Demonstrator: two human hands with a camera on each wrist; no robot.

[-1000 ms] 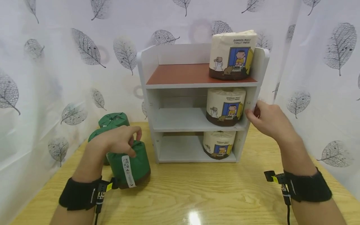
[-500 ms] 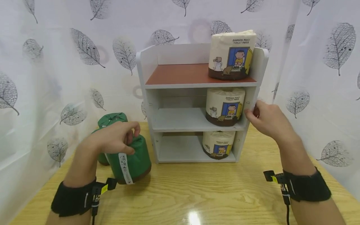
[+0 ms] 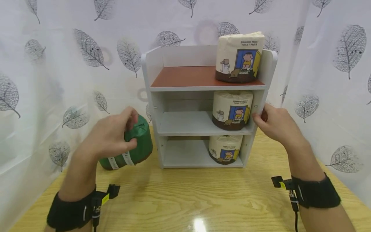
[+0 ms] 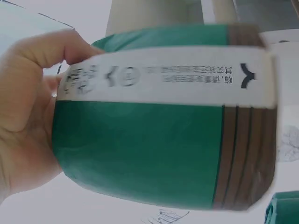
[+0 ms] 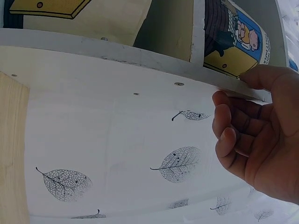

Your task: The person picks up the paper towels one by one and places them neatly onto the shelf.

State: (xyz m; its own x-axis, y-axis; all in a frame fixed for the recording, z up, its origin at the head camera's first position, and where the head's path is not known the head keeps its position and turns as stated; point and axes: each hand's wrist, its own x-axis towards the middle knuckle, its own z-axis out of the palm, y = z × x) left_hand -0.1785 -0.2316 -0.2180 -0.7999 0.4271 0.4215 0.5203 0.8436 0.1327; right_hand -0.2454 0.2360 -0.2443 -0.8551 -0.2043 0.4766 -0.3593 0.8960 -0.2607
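My left hand (image 3: 110, 133) grips a green-wrapped toilet paper roll (image 3: 143, 141) by its gathered top, left of the white shelf (image 3: 200, 88). In the left wrist view the roll (image 4: 140, 149) shows a white label strip and a brown striped base, seemingly off the table. Partly hidden behind the left hand is another green roll (image 3: 108, 163). My right hand (image 3: 276, 124) holds the shelf's right side panel at middle-shelf height. In the right wrist view the thumb lies on the panel's front edge (image 5: 154, 65) and the curled fingers are on its outer side.
Cream toilet paper rolls stand at the right end of each level: the red-topped upper one (image 3: 239, 58), the middle one (image 3: 232, 109) and the bottom one (image 3: 226, 149). The wooden table (image 3: 179, 199) extends in front. A leaf-patterned curtain (image 3: 58, 64) hangs behind and at both sides.
My left hand has raised the green roll and moved it away from me, toward the shelf's left side. It now covers the green rolls behind. My right hand has stayed on the side panel.
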